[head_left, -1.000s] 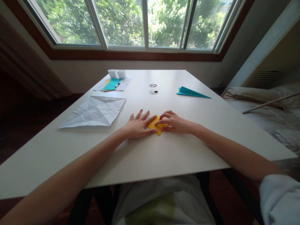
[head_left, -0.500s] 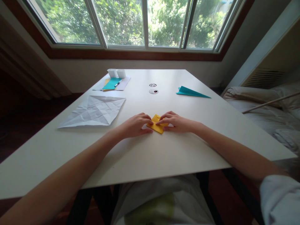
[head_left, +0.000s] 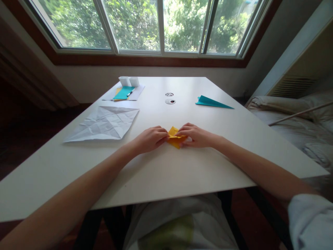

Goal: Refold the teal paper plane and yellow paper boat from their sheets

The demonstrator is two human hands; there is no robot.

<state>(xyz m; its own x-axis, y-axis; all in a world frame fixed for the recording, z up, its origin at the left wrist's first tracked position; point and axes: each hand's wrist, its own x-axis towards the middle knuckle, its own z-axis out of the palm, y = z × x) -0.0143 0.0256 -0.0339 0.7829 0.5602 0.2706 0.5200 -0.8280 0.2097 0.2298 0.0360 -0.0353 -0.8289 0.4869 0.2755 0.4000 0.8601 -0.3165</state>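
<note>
Between my hands, just above the white table (head_left: 166,173), is a small folded piece of yellow paper (head_left: 177,141) with a raised ridge across its middle. My left hand (head_left: 153,138) pinches its left corner between thumb and fingers. On the other side, my right hand (head_left: 196,134) grips the right part, its fingers over the top and the thumb near the lower edge. Parts of the paper are covered by the right fingers.
Left lies a creased white sheet (head_left: 104,123). Behind it are teal paper (head_left: 124,93), a pen (head_left: 130,92) and two white containers (head_left: 129,81). A teal paper plane (head_left: 213,102) rests at right. Two round inserts (head_left: 170,101) sit in the tabletop.
The front flap of the yellow paper has lifted into a ridge and opened out. My left fingers have closed onto its left corner; the right fingers have shifted slightly back.
</note>
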